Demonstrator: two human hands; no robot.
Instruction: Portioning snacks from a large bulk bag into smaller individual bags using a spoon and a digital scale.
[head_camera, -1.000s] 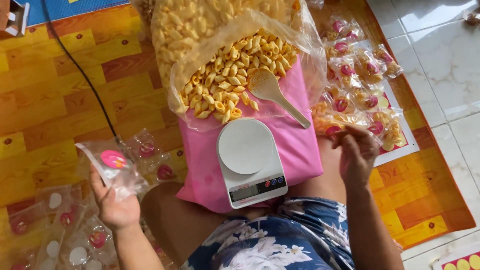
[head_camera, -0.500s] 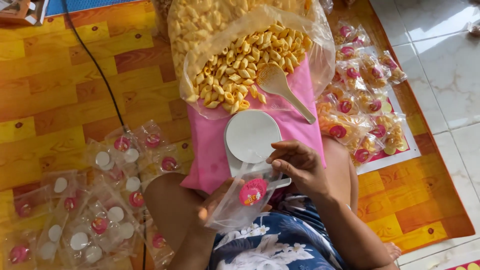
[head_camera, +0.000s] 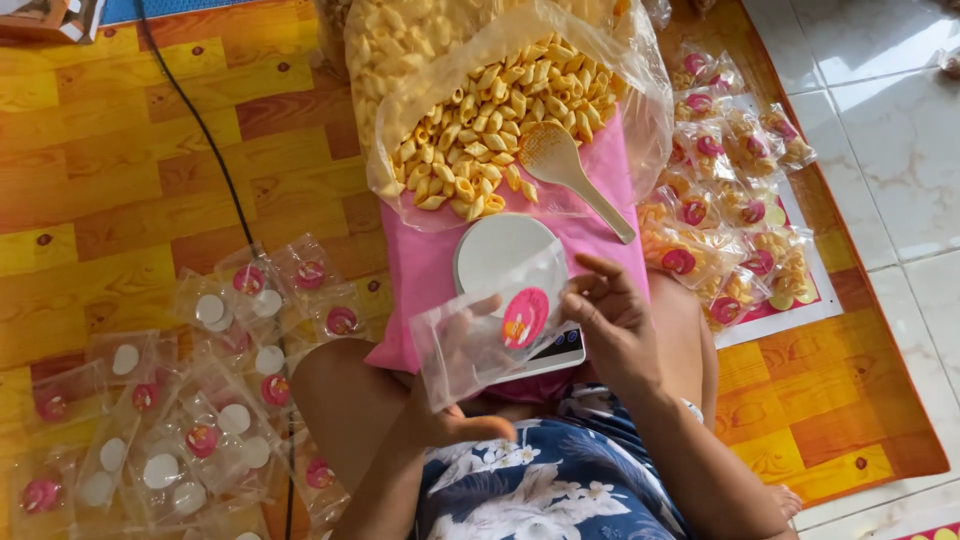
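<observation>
Change since earlier frame: the empty clear bag (head_camera: 490, 335) now sits a little higher and flatter over the scale, both hands closer to its mouth than half a second ago, when it hung lower against the lap.
Left hand (head_camera: 440, 415): closed on the bag's lower left part, fingers showing through the plastic, holding it up in front of the lap.
Right hand (head_camera: 610, 320): fingers pinched narrow at the bag's right edge, touching the plastic near its round pink sticker (head_camera: 525, 317).
Bag in hand: transparent, nothing in it; it lies between the two hands and partly covers the scale.
Scale (head_camera: 500, 255): small white kitchen scale with a round plate, resting on a pink cloth (head_camera: 420, 270) over the lap, just beyond the hands; the plate is bare.
Snack supply: large open plastic sack of yellow curled snacks (head_camera: 480, 140), just past the scale, with a pale scoop (head_camera: 565, 170) lying on its near edge, untouched by either hand.
Done so far: a heap of filled, stickered packets (head_camera: 730, 200) lies on the mat to the right, near the right hand's side.
Left to do: many empty stickered bags (head_camera: 200, 400) are spread on the orange patterned mat (head_camera: 100, 150) to the left; by the look of it, more remain empty than filled.
Other: a black cable (head_camera: 215, 160) crosses the mat; white floor tiles (head_camera: 880, 150) at far right.
</observation>
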